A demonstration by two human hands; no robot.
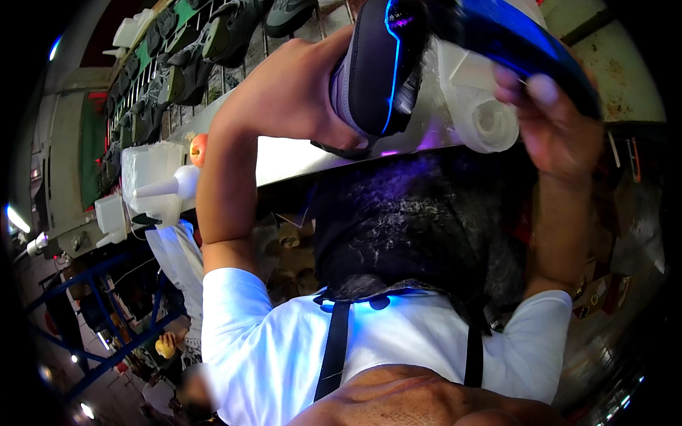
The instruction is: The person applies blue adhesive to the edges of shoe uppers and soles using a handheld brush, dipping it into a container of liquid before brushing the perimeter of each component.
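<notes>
My left hand point(298, 92) is closed around a dark shoe point(369, 78) with a grey-lilac collar, held tilted above the bench. A bright blue line runs along the shoe's side, and purple glints show on its black surface. To the right, my right hand point(558, 124) is raised with thumb and fingers closed at the lower edge of a long dark object with a glossy blue surface point(526, 39). Its kind I cannot make out. That object's far end, dark and blurred, comes close to the shoe; whether they touch I cannot tell.
A metal bench point(291, 160) lies under the shoe, with a translucent plastic container point(490, 121) at right. Left are an apple point(199, 150), a white nozzle bottle point(170, 184) and a clear tub point(145, 167). Several grey shoes point(234, 32) stand on a wire rack beyond. A dark apron point(405, 220) covers my front.
</notes>
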